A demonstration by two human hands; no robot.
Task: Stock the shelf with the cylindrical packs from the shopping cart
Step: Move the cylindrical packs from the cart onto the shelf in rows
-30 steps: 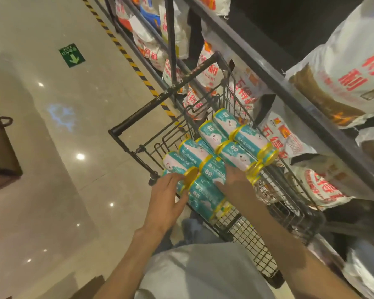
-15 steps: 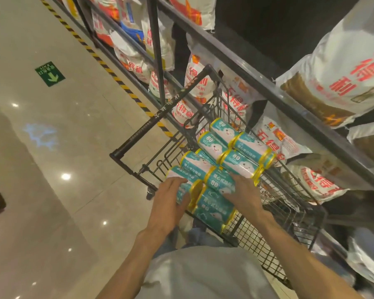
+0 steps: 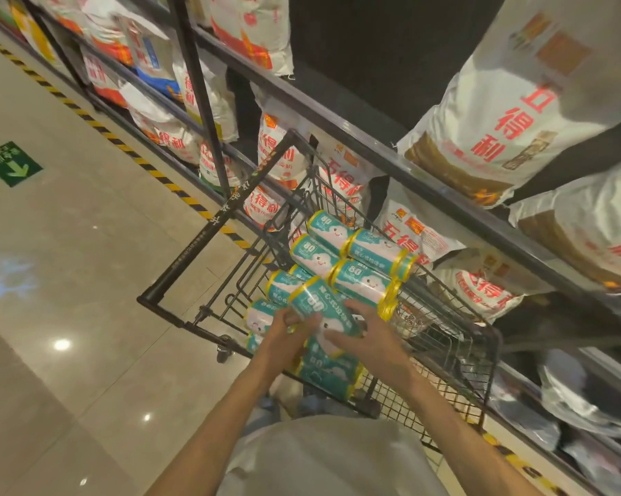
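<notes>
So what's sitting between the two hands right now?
In the head view, one teal cylindrical pack lies between the left hand and the right hand, both gripping it above the other packs in the shopping cart.

The shopping cart [image 3: 455, 356] stands on the floor [image 3: 87, 281] just beside the shelf [image 3: 427, 180], which runs along its right side. Inside the cart lie the cylindrical packs [image 3: 359, 259], stacked side by side, some on top of others. Above the near part of this pile one pack [image 3: 319, 309] is between the left hand [image 3: 284, 338] and the right hand [image 3: 369, 338]. Sacks [image 3: 509, 112] lie on the shelf boards, above and behind the cart. On the floor, far to the left, is an arrow sign [image 3: 12, 164].
</notes>
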